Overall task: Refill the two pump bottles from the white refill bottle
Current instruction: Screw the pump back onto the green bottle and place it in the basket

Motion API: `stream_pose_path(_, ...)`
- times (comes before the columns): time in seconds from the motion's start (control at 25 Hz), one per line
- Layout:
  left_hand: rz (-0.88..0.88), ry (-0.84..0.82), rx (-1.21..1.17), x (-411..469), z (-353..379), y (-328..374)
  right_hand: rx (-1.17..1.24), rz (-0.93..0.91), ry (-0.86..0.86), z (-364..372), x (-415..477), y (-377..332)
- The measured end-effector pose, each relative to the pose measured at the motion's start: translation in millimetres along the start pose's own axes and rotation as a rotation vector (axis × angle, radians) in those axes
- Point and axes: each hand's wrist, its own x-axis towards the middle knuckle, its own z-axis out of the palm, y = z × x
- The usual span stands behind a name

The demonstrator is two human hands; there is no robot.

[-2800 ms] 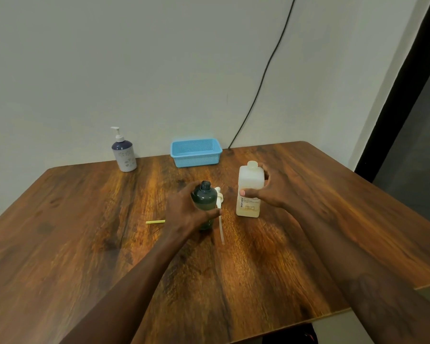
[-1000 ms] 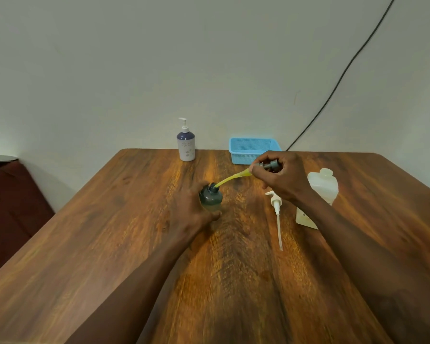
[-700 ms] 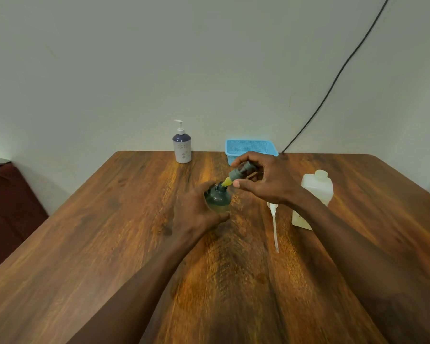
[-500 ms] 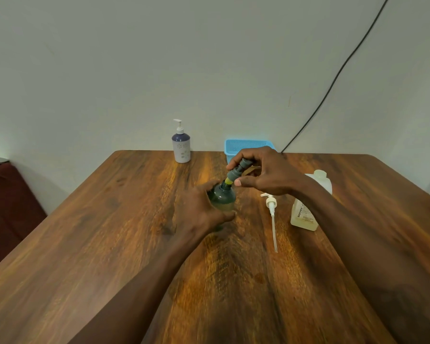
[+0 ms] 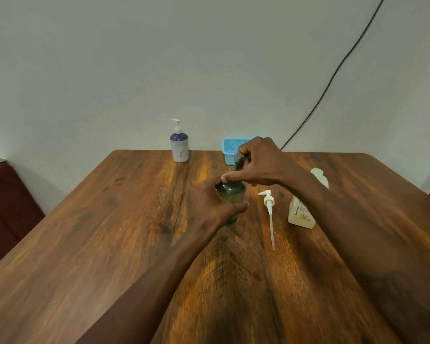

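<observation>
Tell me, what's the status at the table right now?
Left hand grips green bottle. Right hand holds dark pump at its neck. White pump lies loose on table near refill bottle; nothing blocks.

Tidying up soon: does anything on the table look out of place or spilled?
A white pump lies loose on the table, tube and all, between the green bottle and the refill bottle. No spill shows.

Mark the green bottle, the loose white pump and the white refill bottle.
green bottle (image 5: 231, 193): head view, dark upper body.
loose white pump (image 5: 269, 201): head view, its collar.
white refill bottle (image 5: 300, 214): head view, labelled lower body.
</observation>
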Motion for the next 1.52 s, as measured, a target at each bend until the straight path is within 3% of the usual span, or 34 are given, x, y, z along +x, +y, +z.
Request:
stream_pose_path(0.08,-0.037,0.023,-0.017,3,0,6,-0.046,0.085,0.126,9,-4,-4)
stream_pose_path(0.2,-0.047,0.038,-0.041,6,-3,6,0.017,0.129,0.137,15,-10,1)
stream_pose_path(0.36,-0.018,0.027,-0.067,9,-7,3,0.654,0.156,-0.114,4,-15,9)
stream_pose_path(0.44,-0.002,0.018,-0.083,9,-6,5,0.535,0.133,-0.097,7,-17,5)
stream_pose_path(0.6,-0.012,0.012,-0.074,6,1,8,0.212,0.231,0.228,15,-18,-10)
stream_pose_path(0.8,0.035,0.022,-0.081,13,-1,14,0.699,0.224,-0.025,9,-22,0)
stream_pose_path(1.0,0.021,0.02,-0.089,12,3,18,0.347,0.218,0.319,14,-23,4)
stream_pose_path(1.08,0.012,0.023,-0.101,14,4,20,0.404,0.211,0.229,14,-24,5)
stream_pose_path(1.2,0.024,0.02,-0.1,16,3,21,0.677,0.202,0.031,8,-23,10)
stream_pose_path(1.52,-0.028,0.084,-0.122,14,17,21,0.439,0.173,0.334,17,-22,1)
